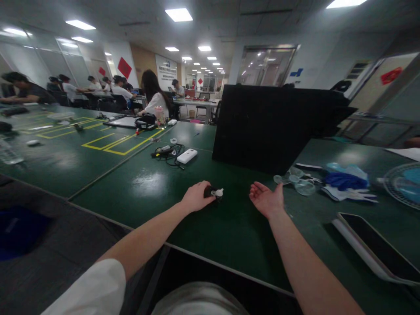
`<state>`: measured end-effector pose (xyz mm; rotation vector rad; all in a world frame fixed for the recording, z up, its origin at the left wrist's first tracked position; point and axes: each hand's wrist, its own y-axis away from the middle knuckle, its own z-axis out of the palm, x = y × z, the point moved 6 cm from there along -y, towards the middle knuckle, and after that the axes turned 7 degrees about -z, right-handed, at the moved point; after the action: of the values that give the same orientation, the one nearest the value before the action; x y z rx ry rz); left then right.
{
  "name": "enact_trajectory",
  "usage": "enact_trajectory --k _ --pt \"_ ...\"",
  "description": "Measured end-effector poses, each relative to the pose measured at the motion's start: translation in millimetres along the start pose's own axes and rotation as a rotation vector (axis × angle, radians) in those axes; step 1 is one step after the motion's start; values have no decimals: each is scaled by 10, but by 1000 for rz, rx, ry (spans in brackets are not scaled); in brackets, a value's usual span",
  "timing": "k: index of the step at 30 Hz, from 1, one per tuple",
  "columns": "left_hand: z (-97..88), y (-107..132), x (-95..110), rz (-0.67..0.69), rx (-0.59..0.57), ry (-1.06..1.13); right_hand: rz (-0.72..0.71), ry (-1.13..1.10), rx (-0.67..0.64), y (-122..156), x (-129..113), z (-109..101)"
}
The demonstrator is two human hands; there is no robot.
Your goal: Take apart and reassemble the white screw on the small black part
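Observation:
My left hand (196,196) rests on the dark green table (138,183) with its fingers curled over a small black object with a white tip (215,192). A short way to the right, my right hand (266,199) lies palm up on the table, fingers loosely spread, holding nothing. The two hands are apart, with the small object between them, closer to the left one.
A big black panel (269,127) stands just behind the hands. A white device (187,155) and black cables (167,152) lie at back left. Clear plastic pieces (297,179), blue gloves (343,180), a fan (403,183) and a tablet (377,249) lie right. Several people sit at far tables.

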<state>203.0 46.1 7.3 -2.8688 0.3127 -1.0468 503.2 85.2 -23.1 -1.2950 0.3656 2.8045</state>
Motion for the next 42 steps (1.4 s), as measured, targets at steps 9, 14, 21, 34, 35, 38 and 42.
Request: enact_trajectory --k 9,14,21,34,35,38,42 --pt "-754 -114 -998 -266 207 -189 3 -47 5 6 14 -17" --pt "-1054 20 -1129 -115 258 -536 1 -44 7 1 13 -13" --pt "-1134 128 -1097 -17 265 -687 -1 -24 18 5 7 -4" --pt "-1171 -300 -1295 -347 513 -111 -9 -46 -1 -28 16 -12" --pt "-1073 -381 -1227 -318 464 -121 -10 -48 0 -28 13 -18" --pt "-787 -551 -1097 -269 331 -156 -4 -46 6 -15 5 -23" --pt "-554 -607 -1113 -271 237 -237 2 -43 15 12 -1 -4"
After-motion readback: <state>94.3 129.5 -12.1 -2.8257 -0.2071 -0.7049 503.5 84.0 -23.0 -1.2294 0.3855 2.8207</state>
